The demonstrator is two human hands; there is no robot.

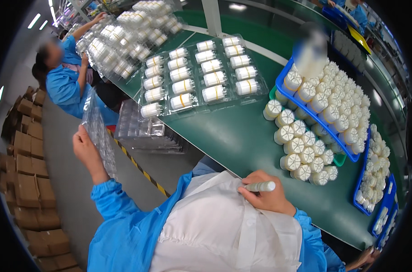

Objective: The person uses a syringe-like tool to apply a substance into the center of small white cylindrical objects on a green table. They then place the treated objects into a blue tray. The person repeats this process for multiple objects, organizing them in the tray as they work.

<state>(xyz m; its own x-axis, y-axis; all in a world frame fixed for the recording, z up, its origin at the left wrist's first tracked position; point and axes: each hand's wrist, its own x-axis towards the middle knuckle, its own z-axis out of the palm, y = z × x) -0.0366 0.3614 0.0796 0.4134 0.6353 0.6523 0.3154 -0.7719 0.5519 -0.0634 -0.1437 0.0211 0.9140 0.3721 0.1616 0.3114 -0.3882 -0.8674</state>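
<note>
My left hand (84, 148) is raised out to the left over the floor, gripping a clear plastic blister tray (98, 131) by its edge; the tray hangs upright and looks empty. My right hand (265, 196) rests against my white apron (215, 226) at the near edge of the green table (242, 140), fingers closed around a slim white cylinder (260, 186) that lies level and points right. Filled clear trays of white cartridges with yellow bands (201, 75) lie on the table ahead of me.
Upright white cartridges (301, 149) stand in a cluster right of my right hand, beside a blue crate (305, 111) heaped with more. A stack of empty clear trays (140, 129) sits below the table edge. A co-worker in blue (67, 77) works far left. Cardboard boxes (29, 181) line the floor.
</note>
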